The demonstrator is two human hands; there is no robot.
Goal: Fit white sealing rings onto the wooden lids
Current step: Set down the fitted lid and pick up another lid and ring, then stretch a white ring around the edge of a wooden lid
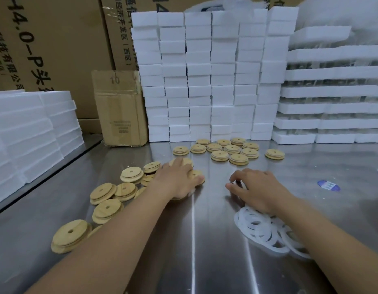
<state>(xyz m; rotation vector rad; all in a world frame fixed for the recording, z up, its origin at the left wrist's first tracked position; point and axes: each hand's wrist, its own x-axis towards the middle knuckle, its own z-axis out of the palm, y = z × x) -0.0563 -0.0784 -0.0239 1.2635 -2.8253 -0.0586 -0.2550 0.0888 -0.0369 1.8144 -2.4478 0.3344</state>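
Nearest, thin white sealing rings [262,228] lay flat, heaped under the wrist of the right hand [255,190]. Its fingers curled onto the steel table [194,240], and I couldn't tell what they gripped. The left hand [177,179] rested spread on round wooden lids [103,193], which lay flat with centre holes upward. Farther back, more lids [220,155] sat clustered.

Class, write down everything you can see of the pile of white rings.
The rings are thin, flat, translucent white loops, rubbery-looking, heaped loosely and overlapping on the steel table, near right. The right hand rests over the pile's far edge and its forearm hides part.
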